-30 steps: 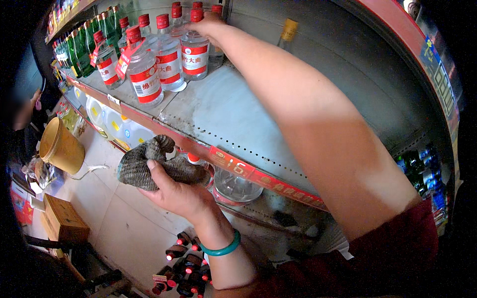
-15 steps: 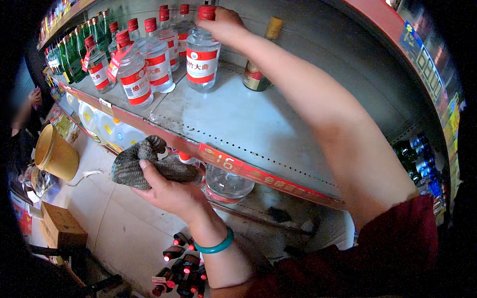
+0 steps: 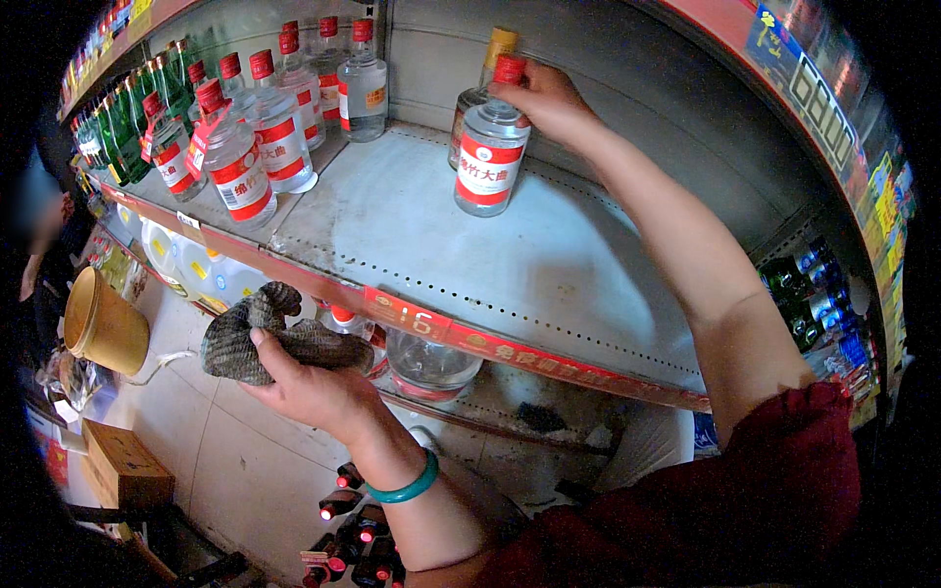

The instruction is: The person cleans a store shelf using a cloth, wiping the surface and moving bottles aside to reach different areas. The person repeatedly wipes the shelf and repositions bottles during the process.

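My right hand (image 3: 554, 103) is closed round the neck of a clear liquor bottle (image 3: 487, 174) with a red cap and a red-and-white label. The bottle is nearly upright at the shelf surface; whether its base touches cannot be told. Close behind it, partly hidden, is a gold-capped bottle (image 3: 498, 47). In front of the shelf edge, my left hand (image 3: 314, 392) grips a bunched grey-brown ribbed cloth (image 3: 245, 338), thumb on top. Several similar red-capped bottles (image 3: 279, 142) stand at the left of the shelf (image 3: 392, 220), which has dusty marks.
Green bottles (image 3: 123, 142) line the far left. The shelf's red front edge (image 3: 549, 365) runs between my arms. Below are large clear jugs (image 3: 431, 365), dark bottles (image 3: 368, 539) on the floor, a yellow bucket (image 3: 106, 321) and a cardboard box (image 3: 125, 465). Another person (image 3: 44, 211) is at the left.
My right hand has carried the red-capped bottle rightward, to just in front of the gold-capped one. A bottle at the back left is now uncovered. My left hand keeps its hold on the cloth.
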A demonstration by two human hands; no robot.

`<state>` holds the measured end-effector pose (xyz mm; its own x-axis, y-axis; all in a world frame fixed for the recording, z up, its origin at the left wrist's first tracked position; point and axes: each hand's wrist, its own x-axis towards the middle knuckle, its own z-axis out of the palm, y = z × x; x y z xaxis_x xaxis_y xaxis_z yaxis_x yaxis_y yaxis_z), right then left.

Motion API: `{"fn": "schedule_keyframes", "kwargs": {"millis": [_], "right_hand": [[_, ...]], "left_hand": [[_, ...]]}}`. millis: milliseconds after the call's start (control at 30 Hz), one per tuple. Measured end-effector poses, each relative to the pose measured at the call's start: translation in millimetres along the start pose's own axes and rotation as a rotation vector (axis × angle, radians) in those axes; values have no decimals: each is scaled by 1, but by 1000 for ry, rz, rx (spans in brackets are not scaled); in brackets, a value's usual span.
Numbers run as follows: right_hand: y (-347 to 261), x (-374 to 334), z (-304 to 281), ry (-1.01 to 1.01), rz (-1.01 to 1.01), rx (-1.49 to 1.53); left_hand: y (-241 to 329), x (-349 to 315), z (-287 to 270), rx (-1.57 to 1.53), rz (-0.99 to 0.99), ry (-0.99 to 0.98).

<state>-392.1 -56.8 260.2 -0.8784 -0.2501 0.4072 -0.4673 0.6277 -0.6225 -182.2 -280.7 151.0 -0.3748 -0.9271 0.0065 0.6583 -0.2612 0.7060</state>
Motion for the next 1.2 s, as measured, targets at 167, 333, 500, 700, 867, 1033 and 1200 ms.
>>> {"fn": "schedule_keyframes", "kwargs": {"millis": [167,333,500,700,867,1033,1200], "right_hand": [[14,-5,-13,64,-30,-41],[19,-11,-22,55,8,-51],[25,-8,-27,74,18,-65],[34,-9,-41,46,40,-62],[26,-17,-35,114,83,-32],[27,-17,-35,461,-70,-257],[-33,-30,-18,345,-346,-111]], "left_hand": [[2,-4,5,36,3,26],[-9,0,3,45,57,4],[2,-4,4,22,33,-19],[-4,-3,5,-12,28,26],[-4,0,3,-3,62,47],[-1,-2,7,28,28,60],[-4,-4,12,-25,-7,24]]}}
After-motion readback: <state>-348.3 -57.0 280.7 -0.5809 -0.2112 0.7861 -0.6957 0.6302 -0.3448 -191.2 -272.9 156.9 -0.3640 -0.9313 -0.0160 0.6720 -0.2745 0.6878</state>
